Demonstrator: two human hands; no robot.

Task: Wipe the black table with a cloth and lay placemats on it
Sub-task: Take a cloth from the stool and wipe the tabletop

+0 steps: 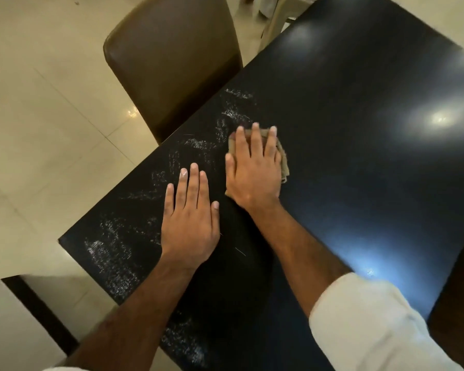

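Two hands (190, 218) (253, 172), one cloth (284, 167), maybe two chairs (172, 62)

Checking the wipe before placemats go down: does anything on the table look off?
Yes. Whitish streaky smears run in a zigzag band along the left edge of the black table, from the near corner up to the cloth under the right hand. They look like wipe residue or scuffing. Nothing else stands out.

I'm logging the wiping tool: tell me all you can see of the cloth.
The cloth is beige-tan and looks like soft woven fabric, folded or bunched. It lies on the black table, mostly hidden under the right hand, whose straight fingers press on it; only its edges show around the hand.
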